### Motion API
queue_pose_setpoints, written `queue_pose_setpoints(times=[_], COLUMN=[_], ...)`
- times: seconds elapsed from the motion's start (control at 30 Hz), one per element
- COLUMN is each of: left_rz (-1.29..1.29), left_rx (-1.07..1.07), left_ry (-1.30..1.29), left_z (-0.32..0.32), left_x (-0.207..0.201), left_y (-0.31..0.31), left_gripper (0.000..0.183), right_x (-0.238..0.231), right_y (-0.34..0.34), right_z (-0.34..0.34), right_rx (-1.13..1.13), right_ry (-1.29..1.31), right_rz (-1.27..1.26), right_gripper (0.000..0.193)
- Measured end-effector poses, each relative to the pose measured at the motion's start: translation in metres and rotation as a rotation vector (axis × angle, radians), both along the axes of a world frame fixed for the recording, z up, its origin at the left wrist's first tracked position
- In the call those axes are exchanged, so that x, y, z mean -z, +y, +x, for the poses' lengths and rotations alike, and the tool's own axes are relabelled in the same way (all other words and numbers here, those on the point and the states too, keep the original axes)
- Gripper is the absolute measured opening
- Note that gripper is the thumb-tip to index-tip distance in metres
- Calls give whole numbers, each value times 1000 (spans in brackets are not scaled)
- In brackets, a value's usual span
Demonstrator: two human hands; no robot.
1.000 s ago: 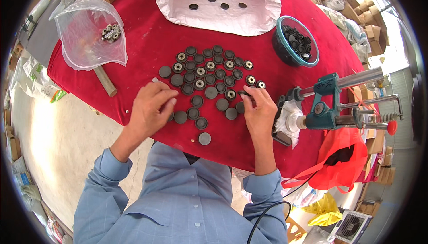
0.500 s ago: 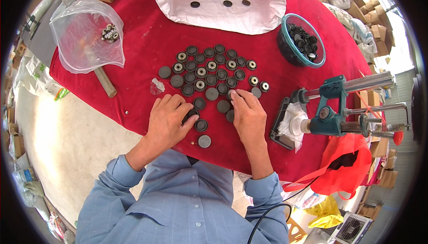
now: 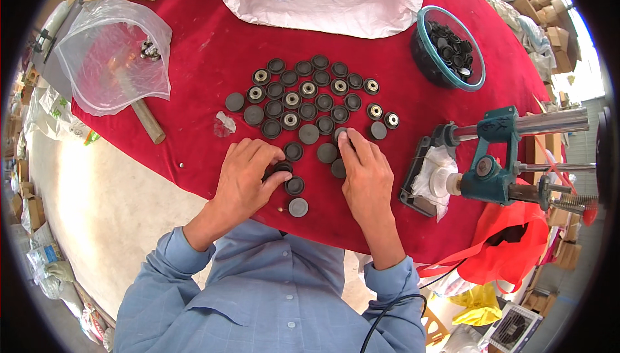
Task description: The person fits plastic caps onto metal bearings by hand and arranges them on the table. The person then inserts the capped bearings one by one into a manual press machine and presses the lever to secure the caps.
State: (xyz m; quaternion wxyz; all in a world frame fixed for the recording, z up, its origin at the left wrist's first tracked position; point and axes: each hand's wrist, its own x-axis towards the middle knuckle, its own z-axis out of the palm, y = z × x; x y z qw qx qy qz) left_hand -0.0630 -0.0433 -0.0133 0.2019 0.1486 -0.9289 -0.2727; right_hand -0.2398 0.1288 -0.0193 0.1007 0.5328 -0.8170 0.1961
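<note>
My left hand [image 3: 245, 175] is closed, fingers curled and thumb opposite, on black round caps [image 3: 281, 168] at the near edge of a loose group. They partly overlap, so I cannot tell how many it holds. Fingertips of my right hand [image 3: 369, 175] close on the edge of a dark cap [image 3: 340, 133] at the group's right side. Further up the red cloth lie several black caps, some plain and some with a metal bearing [image 3: 307, 88] in the middle. Close to my left thumb is an open cap [image 3: 294, 186], and nearer me a grey disc [image 3: 298, 208].
A green hand press [image 3: 494, 153] stands to the right on the red cloth [image 3: 213, 43]. Beyond it sits a tub [image 3: 423, 56] of black parts. At the far side lies a white sack [image 3: 310, 17] with caps; at left, a plastic bag [image 3: 90, 82] of metal parts and a rod [image 3: 150, 122].
The view has shifted slightly, so the press and tub appear further right. Both hands stay at nearly the same caps; my left fingers and thumb have parted a little.
</note>
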Motion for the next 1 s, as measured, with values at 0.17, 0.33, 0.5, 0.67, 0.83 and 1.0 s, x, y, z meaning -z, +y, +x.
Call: queue_pose_setpoints(times=[0.17, 0.33, 0.5, 0.67, 0.83, 1.0], left_rz=[433, 137, -17, 24, -106, -137], left_rx=[-24, -183, -189, -271, -209, -192], left_ry=[111, 285, 351, 401, 277, 297], left_z=[1, -15, -24, -29, -35, -36], left_x=[2, 4, 12, 9, 24, 24], left_y=[-4, -34, -45, -70, -83, -86], left_gripper=[31, 30, 25, 22, 23, 24], right_x=[1, 6, 6, 7, 7, 6], right_y=[-2, -3, -3, -2, -1, -3], right_z=[9, 7, 7, 4, 6, 3], right_rx=[23, 33, 39, 26, 40, 19], right_ry=[249, 225, 162, 119, 53, 84], right_rz=[57, 32, 2, 3, -20, -2], right_gripper=[40, 40, 41, 40, 44, 42])
